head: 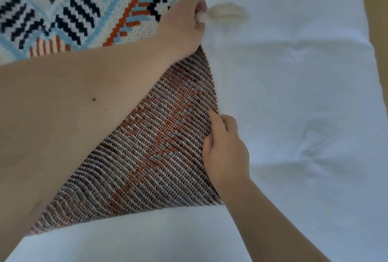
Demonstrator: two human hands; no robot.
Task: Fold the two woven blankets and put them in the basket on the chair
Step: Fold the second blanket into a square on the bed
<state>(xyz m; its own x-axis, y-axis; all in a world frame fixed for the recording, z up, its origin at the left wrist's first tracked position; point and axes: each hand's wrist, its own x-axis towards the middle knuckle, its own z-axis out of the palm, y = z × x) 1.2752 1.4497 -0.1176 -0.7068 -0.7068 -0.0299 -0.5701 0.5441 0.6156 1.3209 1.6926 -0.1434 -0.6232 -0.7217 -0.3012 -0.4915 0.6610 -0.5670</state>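
Blanket [151, 135] cloth fills the left and centre of the head view, lying on a bed covered with a white sheet [294, 93]. Its patterned face, with cream ground, pale blue bands, navy stepped bars and orange stripes, lies at the upper left. Below that, a turned-over part shows the reverse side, a fine mix of brown, white and orange stitches, running as a broad triangle from the upper hand down to the lower left.

Left hand [184, 20] reaches across from the left, its bare forearm lying over the blanket, and grasps the cloth at the corner near the top of the fold; the fingers are curled round the edge. A cream tassel [226, 12] sticks out from that hand onto the sheet, blurred.

Right hand [224, 148] comes up from the lower right and pinches the right edge of the turned-over part, fingers curled on the reverse side, thumb side hidden behind the cloth. This edge runs between the two hands, the left one at its upper end and the right one lower down.

White sheet shows wrinkled on the right and along the bottom, below the lower edge of the fold. A tan strip shows at the far right edge.
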